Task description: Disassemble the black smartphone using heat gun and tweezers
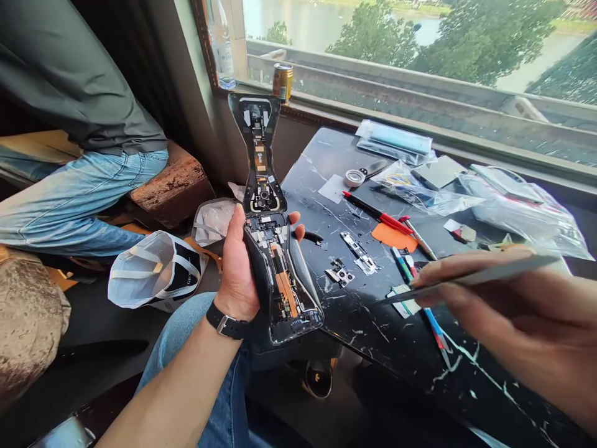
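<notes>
My left hand [239, 274] is wrapped round an opened smartphone [282, 277], its thumb on the near side and fingertips showing at the far side. The bare inner parts face up, with a coppery strip along the lower half. The phone's cover [261, 155] stands folded up beyond it, its inner side towards me. My right hand [508, 323] pinches grey tweezers [489, 270], tips pointing left above the table, apart from the phone. Beneath the tips' left lie a camera module [341, 274] and a metal bracket piece [359, 252].
A black marble-patterned table [354, 348] carries a red screwdriver [380, 214], an orange pick [394, 238], a tape roll [354, 178] and plastic bags [522, 205]. A can [282, 83] stands on the windowsill. A paper bag [153, 274] and a seated person [84, 186] are left.
</notes>
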Motion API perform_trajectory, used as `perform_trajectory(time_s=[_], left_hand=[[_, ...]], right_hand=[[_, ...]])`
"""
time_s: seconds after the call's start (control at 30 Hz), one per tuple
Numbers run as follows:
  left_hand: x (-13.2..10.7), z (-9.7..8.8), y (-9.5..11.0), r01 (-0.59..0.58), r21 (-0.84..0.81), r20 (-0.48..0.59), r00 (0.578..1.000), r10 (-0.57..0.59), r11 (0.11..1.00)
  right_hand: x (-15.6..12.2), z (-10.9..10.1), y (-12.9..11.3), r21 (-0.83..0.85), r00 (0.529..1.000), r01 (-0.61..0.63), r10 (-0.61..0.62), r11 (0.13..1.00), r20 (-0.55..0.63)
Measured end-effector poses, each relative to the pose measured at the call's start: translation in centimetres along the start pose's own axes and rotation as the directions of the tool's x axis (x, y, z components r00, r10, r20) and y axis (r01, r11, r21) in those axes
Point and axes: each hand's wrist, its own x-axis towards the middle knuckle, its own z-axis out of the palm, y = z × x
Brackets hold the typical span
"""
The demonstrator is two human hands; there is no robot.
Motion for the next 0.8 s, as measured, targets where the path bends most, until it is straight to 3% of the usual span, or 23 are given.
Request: perform_trajectory(time_s=[0.07, 0.1, 0.23, 0.47, 0.6, 0.8], left_hand=[[-0.1, 0.1, 0.1, 0.007, -0.016, 0.011, 1.000, -0.007, 1.000], [-0.2, 0.2, 0.1, 0.017, -0.024, 0.022, 1.000, -0.016, 1.000], [-0.5, 0.6, 0.1, 0.042, -0.056, 0.067, 0.997, -0.038, 0.998], [-0.7, 1.5, 0.5, -0.026, -0.130, 0.021, 0.999, 0.029, 0.991], [-0.8, 1.5, 0.6, -0.092, -0.103, 0.017, 0.995, 0.094, 0.990], [-0.4, 1.3, 0.2, -0.099, -0.121, -0.005, 0.995, 0.099, 0.988]], right_hand=[[-0.1, 0.3, 0.6, 0.103, 0.967, 0.211, -0.223, 0.972, 0.122], [0.1, 0.5, 0.8, 0.149, 0.939, 0.252, -0.279, 0.956, 0.200], [0.7, 0.3, 0.9, 0.181, 0.874, 0.275, -0.324, 0.944, 0.362], [-1.2, 0.1, -2.4, 0.309, 0.829, 0.453, -0.523, 0.836, 0.200], [-1.5, 1.1, -3.0, 0.338, 0.795, 0.490, -0.571, 0.804, 0.204], [-1.5, 1.3, -2.8, 0.264, 0.788, 0.529, -0.582, 0.807, 0.201]])
